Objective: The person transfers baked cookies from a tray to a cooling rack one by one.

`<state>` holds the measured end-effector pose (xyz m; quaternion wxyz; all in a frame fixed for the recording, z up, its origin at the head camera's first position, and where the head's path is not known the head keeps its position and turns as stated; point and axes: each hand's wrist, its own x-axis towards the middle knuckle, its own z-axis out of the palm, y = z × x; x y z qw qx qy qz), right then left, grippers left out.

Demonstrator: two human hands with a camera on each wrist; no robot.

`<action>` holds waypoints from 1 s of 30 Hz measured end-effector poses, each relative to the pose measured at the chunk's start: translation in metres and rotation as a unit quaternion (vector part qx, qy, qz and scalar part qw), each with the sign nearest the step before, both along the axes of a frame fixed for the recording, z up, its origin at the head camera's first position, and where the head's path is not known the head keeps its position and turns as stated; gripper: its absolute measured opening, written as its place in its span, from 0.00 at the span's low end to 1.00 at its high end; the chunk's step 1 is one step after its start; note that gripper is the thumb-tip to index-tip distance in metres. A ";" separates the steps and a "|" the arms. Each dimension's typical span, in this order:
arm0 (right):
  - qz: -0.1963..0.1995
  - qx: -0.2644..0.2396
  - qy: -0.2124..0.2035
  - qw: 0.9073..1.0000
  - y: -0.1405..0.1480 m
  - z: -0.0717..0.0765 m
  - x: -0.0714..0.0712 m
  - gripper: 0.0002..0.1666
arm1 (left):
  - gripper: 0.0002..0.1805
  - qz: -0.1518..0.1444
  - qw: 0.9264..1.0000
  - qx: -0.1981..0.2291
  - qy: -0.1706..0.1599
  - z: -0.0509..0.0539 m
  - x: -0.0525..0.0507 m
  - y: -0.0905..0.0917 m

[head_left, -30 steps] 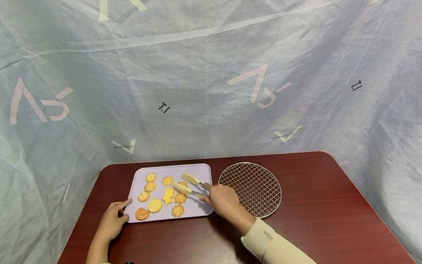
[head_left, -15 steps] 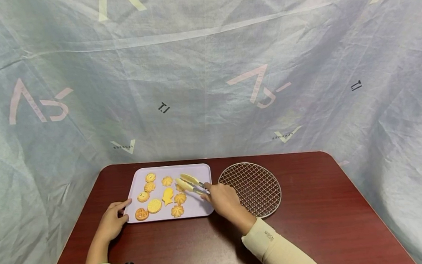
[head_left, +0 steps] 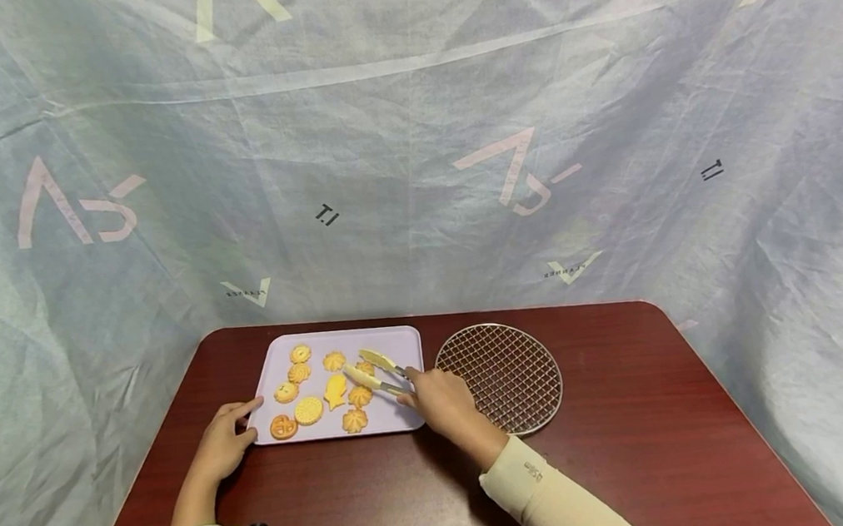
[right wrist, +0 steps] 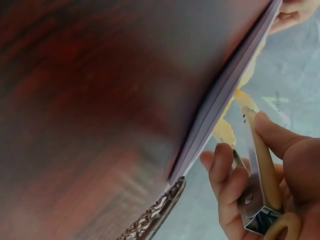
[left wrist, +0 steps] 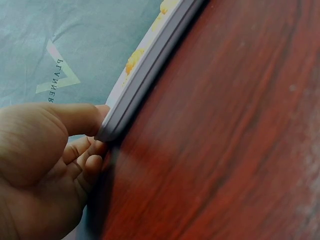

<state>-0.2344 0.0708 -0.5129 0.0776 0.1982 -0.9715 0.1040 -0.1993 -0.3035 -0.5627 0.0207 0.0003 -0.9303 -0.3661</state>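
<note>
Taking the lilac tray (head_left: 401, 337) as the dial, with 12 o'clock at the far edge, we find the approach at 6 o'clock passable over bare table (head_left: 367, 502) between the two forearms. We note obstruction at 8 o'clock, where the left hand (head_left: 225, 443) grips the tray's near corner, and at 3 o'clock, where the right hand (head_left: 444, 399) and then the round wire rack (head_left: 514, 380) stand; the right sleeve (head_left: 555, 494) bars 4 to 5 o'clock. Over the tray, tongs (head_left: 365, 378) with arms spread block the way inward from 3 o'clock. We record a bare lane between the left-hand biscuits (head_left: 299, 372) and the fish-shaped biscuit (head_left: 336, 392). At 12 o'clock only a thin table strip precedes the cloth backdrop (head_left: 384, 174); beyond the rack at 3 o'clock, table lies open.
</note>
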 end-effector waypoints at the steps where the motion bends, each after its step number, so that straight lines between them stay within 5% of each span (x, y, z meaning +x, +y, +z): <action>1: -0.003 0.003 0.000 1.000 0.000 0.000 0.000 0.25 | 0.29 0.000 1.000 0.000 0.000 0.000 0.000 0.000; 9: -0.032 0.032 -0.001 0.999 -0.004 -0.003 -0.004 0.28 | 0.30 -0.002 1.000 0.001 -0.006 0.001 0.000 0.000; 30: -0.009 0.005 0.032 0.999 0.007 0.006 0.000 0.24 | 0.29 0.000 1.000 0.000 0.001 -0.001 0.000 0.000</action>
